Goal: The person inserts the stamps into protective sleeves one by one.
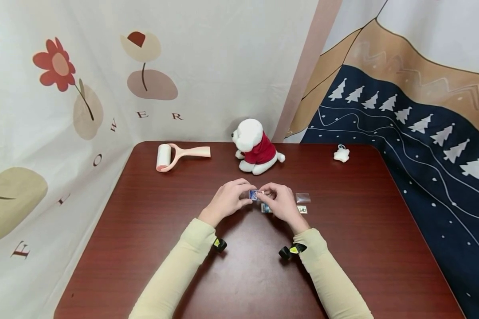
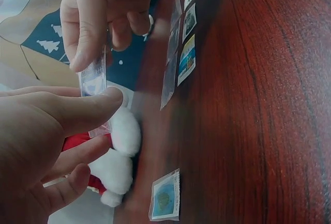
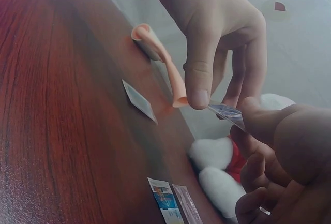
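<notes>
Both hands hold a small blue postage stamp [image 1: 254,195] in a clear sleeve [image 2: 101,130], raised over the table. My left hand [image 1: 230,197] pinches one end between thumb and fingers. The opposite end is pinched by my right hand [image 1: 281,202]. Below the right hand, several loose stamps [image 2: 187,61] lie in a row, one with a blue and yellow picture. Clear sleeves [image 2: 170,74] lie alongside them. Another stamp in a sleeve [image 2: 165,199], blue with a greenish shape, lies on the table under the left hand, hidden in the head view.
At the back of the brown table [image 1: 239,274] lies a lint roller [image 1: 183,153] with a peach handle. A white plush dog [image 1: 259,148] in a red shirt sits beyond the hands. A small white star-shaped item [image 1: 341,153] lies back right. Printed curtains [image 1: 223,66] hang behind.
</notes>
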A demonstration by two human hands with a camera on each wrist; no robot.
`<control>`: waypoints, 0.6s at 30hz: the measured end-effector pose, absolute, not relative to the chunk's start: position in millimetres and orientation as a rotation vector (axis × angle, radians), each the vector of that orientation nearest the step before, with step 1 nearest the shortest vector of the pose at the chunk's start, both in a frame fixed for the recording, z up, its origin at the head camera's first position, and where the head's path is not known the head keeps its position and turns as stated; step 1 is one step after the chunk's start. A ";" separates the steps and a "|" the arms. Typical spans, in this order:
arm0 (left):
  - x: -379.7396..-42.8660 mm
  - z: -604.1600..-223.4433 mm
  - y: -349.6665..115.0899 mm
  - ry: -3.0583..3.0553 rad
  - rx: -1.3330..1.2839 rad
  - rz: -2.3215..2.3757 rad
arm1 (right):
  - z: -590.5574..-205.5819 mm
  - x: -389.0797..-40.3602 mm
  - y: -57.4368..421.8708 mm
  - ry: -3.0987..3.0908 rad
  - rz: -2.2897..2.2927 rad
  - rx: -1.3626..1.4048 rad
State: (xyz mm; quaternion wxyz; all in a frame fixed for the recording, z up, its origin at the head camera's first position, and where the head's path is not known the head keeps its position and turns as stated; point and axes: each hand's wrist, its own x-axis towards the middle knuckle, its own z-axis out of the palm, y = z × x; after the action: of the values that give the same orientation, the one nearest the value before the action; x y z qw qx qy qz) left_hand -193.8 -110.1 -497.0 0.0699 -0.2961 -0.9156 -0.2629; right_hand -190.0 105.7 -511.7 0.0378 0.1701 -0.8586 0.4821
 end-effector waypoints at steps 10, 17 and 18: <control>-197.5 -499.3 -115.3 -2.730 -0.911 -0.849 | -514.0 -192.8 109.6 -2.603 1.508 0.509; -199.1 -498.8 -116.0 -2.716 -0.909 -0.894 | -516.9 -192.8 110.8 -2.621 1.532 0.510; -199.2 -498.8 -116.0 -2.717 -0.908 -0.895 | -517.0 -192.7 110.8 -2.620 1.535 0.512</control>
State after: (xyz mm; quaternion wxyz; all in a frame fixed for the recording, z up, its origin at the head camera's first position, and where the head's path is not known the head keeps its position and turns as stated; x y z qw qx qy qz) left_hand -199.2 -116.0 -498.8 0.0701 -0.3017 -0.9031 -0.2974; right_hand -192.7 110.8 -517.0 0.0309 0.1663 -0.8503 0.4983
